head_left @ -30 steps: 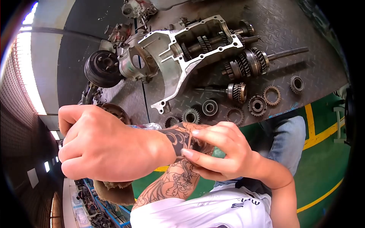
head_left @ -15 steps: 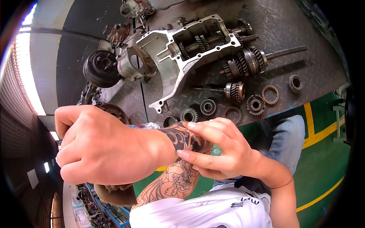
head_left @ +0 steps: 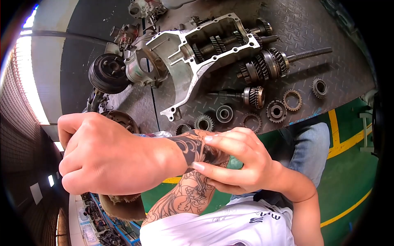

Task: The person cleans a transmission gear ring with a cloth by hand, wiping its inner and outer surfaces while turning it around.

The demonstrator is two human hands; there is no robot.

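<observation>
My left hand [head_left: 111,158] is a fist with its back toward me; nothing shows in it, though the palm side is hidden. Its tattooed forearm [head_left: 193,145] is folded across in front of my chest. Over that forearm, just behind the wrist, is my right hand [head_left: 246,162], fingers apart and holding nothing. Two of its fingertips rest at or very near the skin. Beyond the hands, on a metal-plate table [head_left: 344,61], lies an opened gearbox housing [head_left: 184,86] with gears inside. A gear shaft [head_left: 266,65] and a shorter geared shaft [head_left: 250,97] lie beside it.
Along the table's near edge are a bearing [head_left: 224,114], a toothed hub [head_left: 276,111], a brass-coloured ring [head_left: 292,100] and a gear ring [head_left: 319,88]. A dark pulley-like wheel [head_left: 107,74] stands at the left. Green floor [head_left: 349,176] with yellow lines lies below.
My left fist has shifted very slightly up and left in view. The right hand keeps its place at the forearm, and the parts on the table lie as before.
</observation>
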